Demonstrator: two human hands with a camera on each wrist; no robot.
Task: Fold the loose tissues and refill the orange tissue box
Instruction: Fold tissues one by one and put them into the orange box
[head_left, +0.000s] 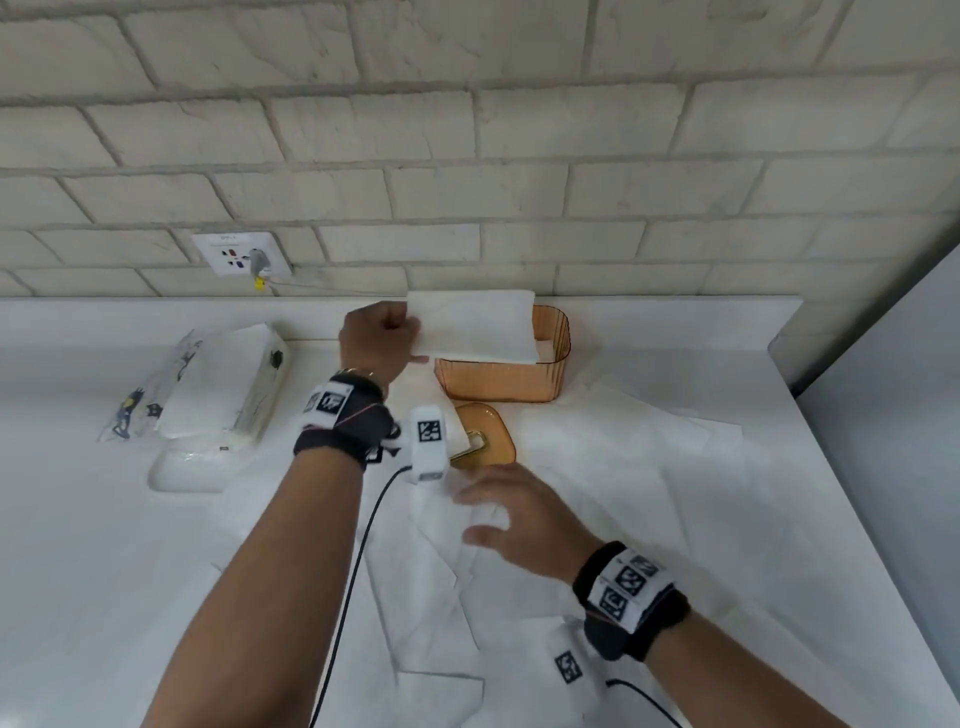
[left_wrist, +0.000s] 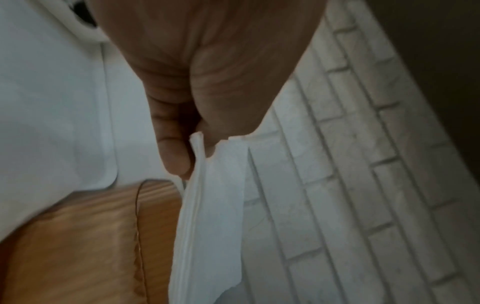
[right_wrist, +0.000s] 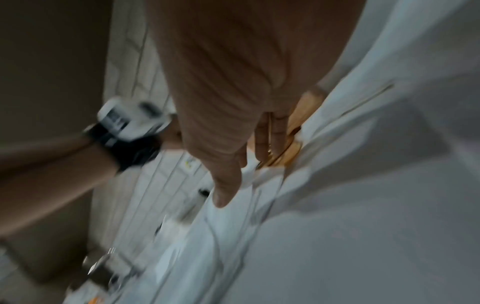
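The orange tissue box (head_left: 498, 379) stands open at the back of the white counter, some tissue inside. My left hand (head_left: 376, 335) pinches a folded white tissue (head_left: 475, 325) by its left edge and holds it flat over the box's opening. The left wrist view shows thumb and fingers clamped on that folded tissue (left_wrist: 207, 216) beside the orange box (left_wrist: 78, 246). My right hand (head_left: 511, 512) hovers with fingers spread and relaxed over the loose tissues (head_left: 597, 467) spread on the counter, holding nothing. The right wrist view is blurred, its fingers (right_wrist: 226, 185) straight above the tissues.
The box's orange lid (head_left: 491, 434) lies upside down in front of the box, partly under a tissue. A plastic-wrapped tissue pack (head_left: 218, 389) lies at the left. A wall socket (head_left: 241, 254) with a plug sits on the brick wall. A grey panel (head_left: 893, 415) borders the counter's right side.
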